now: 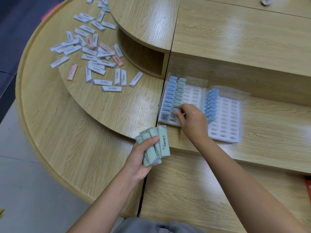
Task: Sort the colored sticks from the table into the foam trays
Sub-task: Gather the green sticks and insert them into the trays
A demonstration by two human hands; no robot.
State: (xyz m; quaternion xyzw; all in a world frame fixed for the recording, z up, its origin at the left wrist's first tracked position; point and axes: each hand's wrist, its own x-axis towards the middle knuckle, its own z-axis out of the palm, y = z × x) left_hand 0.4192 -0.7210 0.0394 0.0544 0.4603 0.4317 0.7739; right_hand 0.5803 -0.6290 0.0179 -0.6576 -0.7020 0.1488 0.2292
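My left hand (139, 158) grips a fanned bundle of several pale green sticks (155, 145) above the table's front edge. My right hand (190, 118) reaches over the left foam tray (191, 96) and pinches a green stick (175, 109) at the lower end of the green column. That tray holds a column of blue sticks (169, 95) and a column of green sticks (180, 91). The right foam tray (225, 118) carries one column of blue sticks (211, 105). Many loose white and pink sticks (94, 59) lie scattered on the raised round tier at the upper left.
The curved wooden table (70, 135) has stepped tiers, with an open cubby (144, 59) under the top tier. A higher wooden shelf (235, 39) runs behind the trays. Something orange (308, 187) pokes in at the right edge. Floor lies to the left.
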